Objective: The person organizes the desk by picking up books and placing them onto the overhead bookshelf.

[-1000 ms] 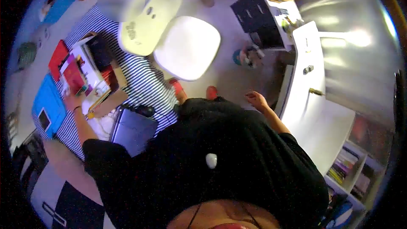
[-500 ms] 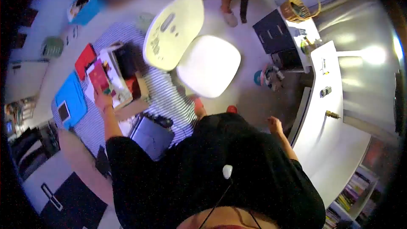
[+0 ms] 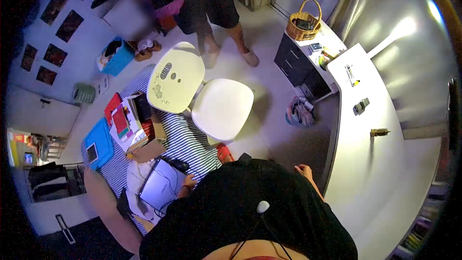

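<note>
My left hand (image 3: 190, 181) is low beside the right edge of a silver laptop (image 3: 163, 185), fingers loosely apart and nothing visible in them. I cannot tell whether it touches the laptop. Cables and a dark object (image 3: 176, 163) lie along the laptop's upper edge. Beyond it, a cardboard box (image 3: 148, 150) on the striped bedspread (image 3: 190, 132) contains papers and books, with a red booklet (image 3: 120, 119) on top. My right hand (image 3: 303, 170) hangs by my side near the white desk (image 3: 356, 178), loosely open and holding nothing I can see.
A white chair (image 3: 223, 108) stands ahead beside the bed. A blue folder (image 3: 99, 145) lies left of the box. Another person (image 3: 211, 12) stands beyond the chair. On the desk are a watch-like object (image 3: 361, 105) and a round brush (image 3: 379, 132); a wicker basket (image 3: 304, 26) tops the drawers (image 3: 293, 62).
My left hand has left the red booklet in the box and come back beside the laptop. The view has shifted, showing more of the other person. My right hand still hangs at my side.
</note>
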